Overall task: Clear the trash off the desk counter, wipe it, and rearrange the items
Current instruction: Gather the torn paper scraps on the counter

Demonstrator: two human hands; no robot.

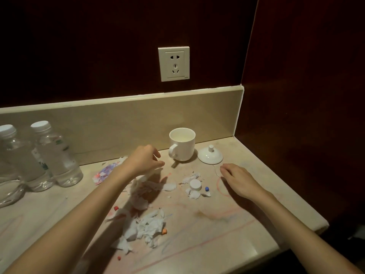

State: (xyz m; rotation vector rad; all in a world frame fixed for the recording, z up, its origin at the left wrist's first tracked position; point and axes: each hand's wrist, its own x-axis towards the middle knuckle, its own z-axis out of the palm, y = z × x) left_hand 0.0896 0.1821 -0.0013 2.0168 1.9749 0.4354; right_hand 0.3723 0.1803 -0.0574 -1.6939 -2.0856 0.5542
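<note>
Torn white tissue scraps litter the beige counter, which is smeared with red and blue marks. A crumpled tissue wad lies under my left forearm. My left hand hovers near the back, its fingers curled down over a blurred white tissue piece that it seems to pinch. My right hand rests palm down on the counter with relaxed fingers and holds nothing. Between the hands lie a white bottle cap on more scraps and a blue bead.
A white mug and its lid stand at the back right. Two water bottles and clear plastic wrap stand at the left. Coloured paper bits, a red bead and an orange bead lie about. The counter ends at the right.
</note>
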